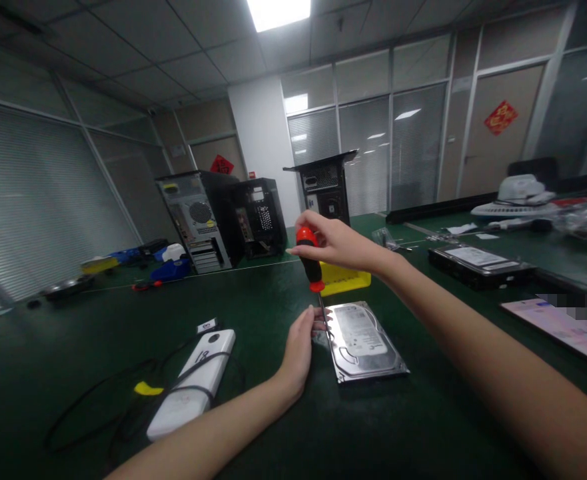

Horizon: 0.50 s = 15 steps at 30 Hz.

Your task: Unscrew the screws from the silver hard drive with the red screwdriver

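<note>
My right hand (pixel 330 241) is wrapped round the red-and-black handle of a screwdriver (pixel 312 270). The screwdriver stands nearly upright, its shaft running down along the left edge of a silver hard drive (pixel 360 343). That drive lies flat on the green table, label side up. At its left edge is my left hand (pixel 300 343), closed with the fingertips against the drive's side, close to the shaft. The screwdriver's tip is hard to make out. Behind the drive sits a yellow tray (pixel 346 279), partly covered by my right hand.
A white power bank (pixel 193 387) with a black cable lies left. Several computer cases (pixel 200 220) stand at the back. To the right are another hard drive (pixel 478 260) and a pink sheet (pixel 558 327). Blue tools (pixel 170 269) lie at the far left.
</note>
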Each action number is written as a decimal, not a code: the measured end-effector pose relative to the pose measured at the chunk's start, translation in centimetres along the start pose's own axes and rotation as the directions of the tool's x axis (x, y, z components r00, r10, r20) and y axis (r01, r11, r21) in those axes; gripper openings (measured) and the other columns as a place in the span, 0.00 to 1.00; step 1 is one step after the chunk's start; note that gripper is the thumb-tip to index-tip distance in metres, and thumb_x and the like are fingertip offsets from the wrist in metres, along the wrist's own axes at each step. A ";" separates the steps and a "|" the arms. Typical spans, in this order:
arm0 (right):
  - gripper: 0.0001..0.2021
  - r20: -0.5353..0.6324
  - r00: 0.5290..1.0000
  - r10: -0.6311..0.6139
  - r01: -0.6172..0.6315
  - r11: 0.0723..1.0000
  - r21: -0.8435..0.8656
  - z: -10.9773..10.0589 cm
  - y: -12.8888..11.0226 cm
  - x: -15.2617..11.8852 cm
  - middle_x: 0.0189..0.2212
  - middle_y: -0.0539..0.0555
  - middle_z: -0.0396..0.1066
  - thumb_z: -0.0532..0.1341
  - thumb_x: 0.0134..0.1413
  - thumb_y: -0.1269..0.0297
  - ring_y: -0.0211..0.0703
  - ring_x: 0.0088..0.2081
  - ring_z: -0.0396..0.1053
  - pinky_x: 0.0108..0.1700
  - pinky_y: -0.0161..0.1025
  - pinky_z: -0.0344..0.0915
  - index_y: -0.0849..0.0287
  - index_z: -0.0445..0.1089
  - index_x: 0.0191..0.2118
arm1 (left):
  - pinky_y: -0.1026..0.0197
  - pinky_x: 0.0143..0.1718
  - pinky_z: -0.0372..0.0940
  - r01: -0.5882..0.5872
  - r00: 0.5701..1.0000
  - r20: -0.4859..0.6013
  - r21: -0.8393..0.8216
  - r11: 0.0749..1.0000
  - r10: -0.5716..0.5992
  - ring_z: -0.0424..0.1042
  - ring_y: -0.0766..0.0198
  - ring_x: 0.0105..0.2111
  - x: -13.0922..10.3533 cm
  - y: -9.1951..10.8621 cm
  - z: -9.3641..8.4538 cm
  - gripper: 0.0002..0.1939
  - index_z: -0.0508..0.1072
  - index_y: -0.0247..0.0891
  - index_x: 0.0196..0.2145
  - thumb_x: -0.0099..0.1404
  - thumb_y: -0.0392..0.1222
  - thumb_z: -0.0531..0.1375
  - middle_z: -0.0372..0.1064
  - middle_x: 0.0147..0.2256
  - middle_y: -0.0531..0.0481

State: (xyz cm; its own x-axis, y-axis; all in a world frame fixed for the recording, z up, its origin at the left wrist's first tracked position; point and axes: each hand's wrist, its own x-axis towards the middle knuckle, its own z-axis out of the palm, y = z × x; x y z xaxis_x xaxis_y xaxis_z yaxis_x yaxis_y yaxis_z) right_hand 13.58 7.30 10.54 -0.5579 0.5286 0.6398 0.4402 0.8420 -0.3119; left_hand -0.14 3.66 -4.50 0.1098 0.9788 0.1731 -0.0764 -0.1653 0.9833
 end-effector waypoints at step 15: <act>0.13 0.094 0.996 0.003 -0.018 0.989 0.150 -0.2 -1.1 -0.1 0.32 0.51 0.63 0.54 0.55 0.55 0.38 0.32 0.60 0.35 0.36 0.59 0.60 0.62 0.39 | 0.61 0.40 0.60 -0.006 1.000 -0.003 0.000 1.000 0.006 0.68 0.58 0.37 -0.1 0.0 0.0 0.23 0.72 0.33 0.39 0.65 0.56 0.50 0.71 0.37 0.43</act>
State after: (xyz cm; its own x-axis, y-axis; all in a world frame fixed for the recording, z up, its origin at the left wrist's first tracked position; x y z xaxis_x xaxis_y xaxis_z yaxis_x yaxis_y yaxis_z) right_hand 13.28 6.32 10.98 -0.6199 0.5393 0.5700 0.3392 0.8392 -0.4250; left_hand -0.19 3.58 -4.53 0.1064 0.9781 0.1788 -0.0770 -0.1712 0.9822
